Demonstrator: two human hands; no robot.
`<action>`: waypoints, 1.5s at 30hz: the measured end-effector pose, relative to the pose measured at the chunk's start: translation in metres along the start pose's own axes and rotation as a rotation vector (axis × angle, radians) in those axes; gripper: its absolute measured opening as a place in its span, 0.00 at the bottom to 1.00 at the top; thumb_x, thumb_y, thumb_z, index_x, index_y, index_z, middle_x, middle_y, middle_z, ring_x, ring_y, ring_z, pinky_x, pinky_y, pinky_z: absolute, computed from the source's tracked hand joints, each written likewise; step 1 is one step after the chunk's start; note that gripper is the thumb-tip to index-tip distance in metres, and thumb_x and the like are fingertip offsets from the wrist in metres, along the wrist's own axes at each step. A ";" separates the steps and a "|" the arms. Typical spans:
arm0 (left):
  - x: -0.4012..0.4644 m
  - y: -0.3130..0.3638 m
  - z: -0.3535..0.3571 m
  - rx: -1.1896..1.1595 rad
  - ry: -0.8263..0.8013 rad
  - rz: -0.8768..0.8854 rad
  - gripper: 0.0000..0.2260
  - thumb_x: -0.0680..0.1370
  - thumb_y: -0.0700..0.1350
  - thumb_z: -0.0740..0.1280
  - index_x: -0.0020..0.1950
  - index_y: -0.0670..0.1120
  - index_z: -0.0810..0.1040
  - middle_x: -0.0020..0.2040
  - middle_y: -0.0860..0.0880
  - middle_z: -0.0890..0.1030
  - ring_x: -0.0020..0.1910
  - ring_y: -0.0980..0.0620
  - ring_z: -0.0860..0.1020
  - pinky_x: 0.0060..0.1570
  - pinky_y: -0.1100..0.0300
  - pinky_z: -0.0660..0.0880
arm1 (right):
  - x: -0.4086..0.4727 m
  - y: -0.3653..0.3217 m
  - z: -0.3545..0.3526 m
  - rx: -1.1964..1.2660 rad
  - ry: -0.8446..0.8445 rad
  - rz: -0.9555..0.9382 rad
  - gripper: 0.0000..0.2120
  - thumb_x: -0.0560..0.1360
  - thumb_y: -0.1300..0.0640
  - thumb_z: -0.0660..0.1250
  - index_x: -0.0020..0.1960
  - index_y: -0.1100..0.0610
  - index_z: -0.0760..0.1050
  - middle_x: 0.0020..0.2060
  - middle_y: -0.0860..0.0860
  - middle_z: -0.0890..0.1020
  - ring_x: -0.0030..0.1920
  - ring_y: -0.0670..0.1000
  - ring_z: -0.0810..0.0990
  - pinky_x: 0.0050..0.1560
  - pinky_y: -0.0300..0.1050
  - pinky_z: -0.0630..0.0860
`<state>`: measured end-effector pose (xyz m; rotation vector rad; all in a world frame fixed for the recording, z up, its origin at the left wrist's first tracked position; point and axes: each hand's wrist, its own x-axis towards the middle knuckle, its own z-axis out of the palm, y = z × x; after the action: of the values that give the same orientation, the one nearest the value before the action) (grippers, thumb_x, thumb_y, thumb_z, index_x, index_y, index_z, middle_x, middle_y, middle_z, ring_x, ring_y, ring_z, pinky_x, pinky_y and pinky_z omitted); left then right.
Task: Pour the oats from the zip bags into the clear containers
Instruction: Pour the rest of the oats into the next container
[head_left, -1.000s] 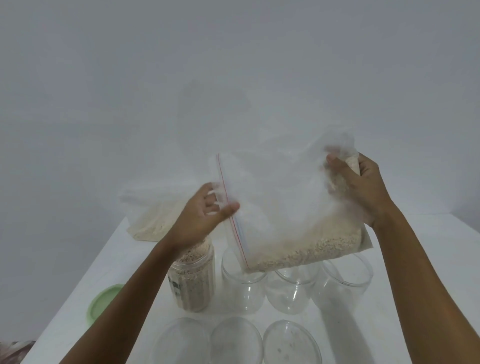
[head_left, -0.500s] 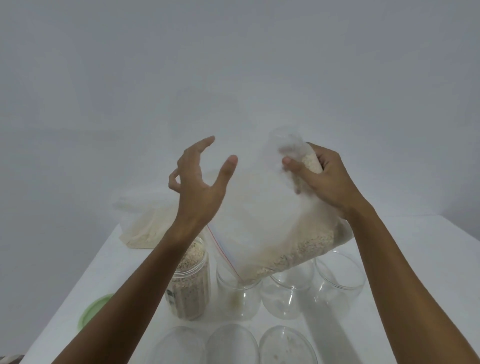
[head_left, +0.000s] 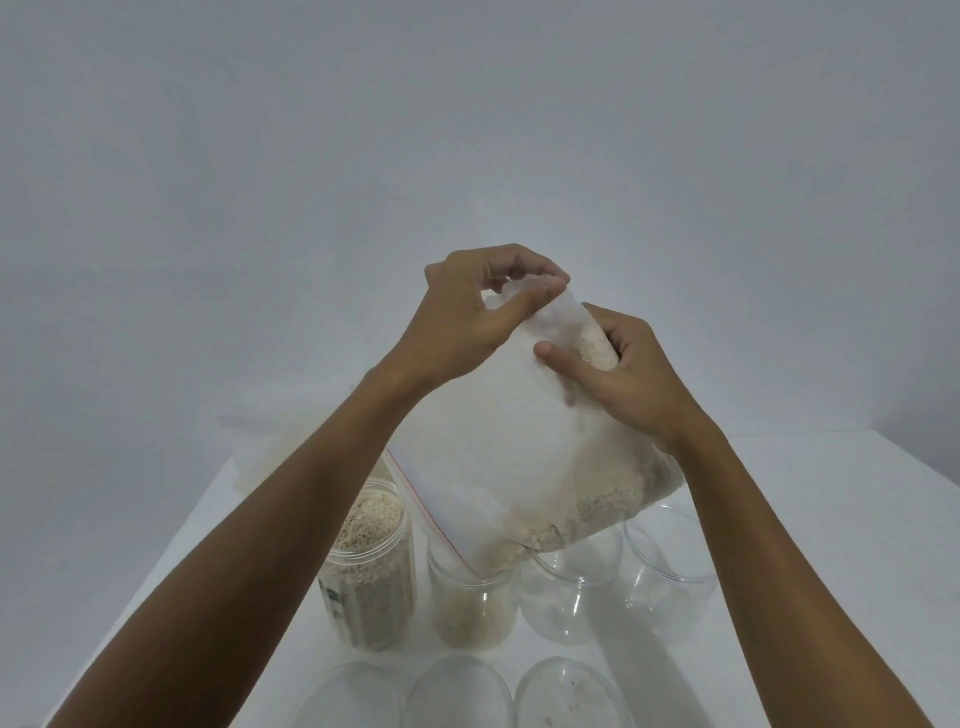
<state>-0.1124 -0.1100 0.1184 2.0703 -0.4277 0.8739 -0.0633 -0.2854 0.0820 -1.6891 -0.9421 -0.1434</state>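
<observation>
Oats sag heavy in the limp, slippery zip bag (head_left: 530, 441), tipped mouth-down into the second clear container (head_left: 474, 597) on the bench (head_left: 831, 519), so both hands, left hand (head_left: 467, 317) and right hand (head_left: 623, 374), pinch its raised bottom corner, the best hold.

Seen only as two slim forearms and two hands, all bare. Left bare forearm (head_left: 260, 545) uncovered right down to the lower frame edge, smooth, tapering to a narrow wrist. Same for the right bare forearm (head_left: 779, 545), long and lean. On the left hand (head_left: 467, 317), rounded knuckles and slender fingers. On the right hand (head_left: 628, 374), a broad smooth back and a blunt-tipped thumb. Nails too soft in focus to make out.
</observation>
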 end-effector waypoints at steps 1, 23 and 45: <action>0.000 0.000 0.003 -0.018 0.017 0.007 0.05 0.79 0.48 0.70 0.50 0.48 0.85 0.47 0.56 0.86 0.51 0.54 0.83 0.61 0.47 0.76 | -0.003 0.001 -0.001 0.022 0.007 0.011 0.05 0.77 0.52 0.73 0.48 0.54 0.80 0.36 0.52 0.81 0.33 0.50 0.79 0.35 0.39 0.76; 0.004 0.015 0.029 -0.135 0.037 0.048 0.03 0.79 0.42 0.70 0.47 0.45 0.83 0.33 0.57 0.80 0.31 0.55 0.79 0.42 0.69 0.71 | -0.110 0.072 0.030 0.735 0.842 0.443 0.52 0.48 0.25 0.78 0.66 0.46 0.73 0.61 0.44 0.82 0.62 0.46 0.82 0.55 0.43 0.78; -0.009 -0.003 -0.017 -0.180 0.370 -0.065 0.02 0.80 0.42 0.69 0.48 0.45 0.81 0.37 0.49 0.80 0.31 0.60 0.78 0.41 0.70 0.74 | -0.051 0.051 0.044 0.701 0.729 0.418 0.35 0.58 0.43 0.82 0.60 0.56 0.80 0.51 0.51 0.87 0.54 0.52 0.86 0.54 0.49 0.83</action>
<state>-0.1242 -0.0951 0.1177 1.7024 -0.2278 1.1096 -0.0805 -0.2755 -0.0005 -1.0101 -0.0500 -0.1155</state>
